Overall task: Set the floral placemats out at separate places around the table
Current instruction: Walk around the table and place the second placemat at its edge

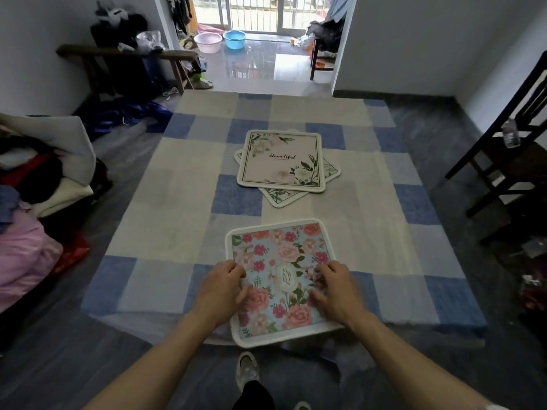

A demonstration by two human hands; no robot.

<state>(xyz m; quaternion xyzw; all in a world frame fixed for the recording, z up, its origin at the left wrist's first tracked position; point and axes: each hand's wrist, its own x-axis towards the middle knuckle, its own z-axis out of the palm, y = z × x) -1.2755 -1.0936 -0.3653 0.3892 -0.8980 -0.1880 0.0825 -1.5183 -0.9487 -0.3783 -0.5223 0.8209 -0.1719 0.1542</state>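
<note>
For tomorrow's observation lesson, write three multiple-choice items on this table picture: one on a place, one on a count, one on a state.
1. Where does the blue rose placemat lie?
A. at the table's near edge
B. at the far edge
C. on the chair

2. How many placemats make up the centre stack?
A. one
B. at least two
C. none

3. What are the left hand and right hand doing?
A. lifting the stack
B. resting on the rose placemat
C. hanging off the table

Answers: 1 A, its near edge overhangs the checked tablecloth; 2 B, corners of another mat poke out beneath the "Beautiful" placemat; 3 B, both hands press its sides.
</note>
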